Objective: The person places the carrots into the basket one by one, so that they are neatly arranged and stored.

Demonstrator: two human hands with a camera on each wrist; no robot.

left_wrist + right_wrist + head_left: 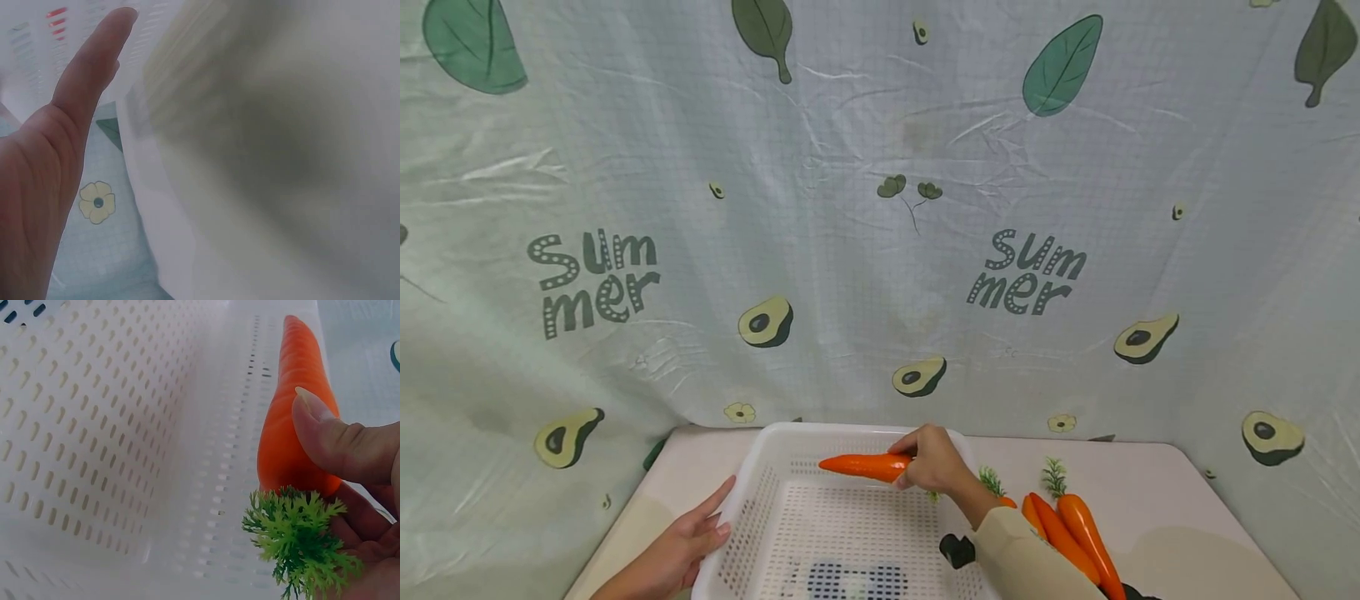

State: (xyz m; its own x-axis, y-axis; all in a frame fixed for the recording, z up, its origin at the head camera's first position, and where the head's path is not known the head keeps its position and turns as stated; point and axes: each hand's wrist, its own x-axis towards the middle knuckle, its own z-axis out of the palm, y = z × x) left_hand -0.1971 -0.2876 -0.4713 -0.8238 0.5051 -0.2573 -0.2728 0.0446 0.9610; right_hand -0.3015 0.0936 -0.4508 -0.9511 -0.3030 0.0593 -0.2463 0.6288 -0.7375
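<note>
Head view: right hand (934, 460) pinches a carrot (861, 467) by its thick end, over the far part of a white basket (857, 521). From the fingers the carrot extends left; long axis runs roughly along the far wall, narrow tip pointing toward the left side. Right hand is the nearer one. Whether the carrot touches the basket, cannot tell.

Right wrist view: thumb presses one side of the carrot, other fingers partly hidden behind it; leafy top (297, 534) sits by the palm, at the end opposite the tip.

Left hand (688, 537) rests against the outside of the basket's left wall, fingers spread and fairly straight, well apart from the carrot tip.

Around: more carrots (1086, 533) lie on the table (1180, 500) just right of the basket, partly covered by the right sleeve (1037, 550). A small black object (957, 550) shows beside that sleeve; identity unclear. Patterned curtain (850, 258) hangs behind.

In the way: the far wall stands close beyond the held carrot; the right wall separates it from the others
</note>
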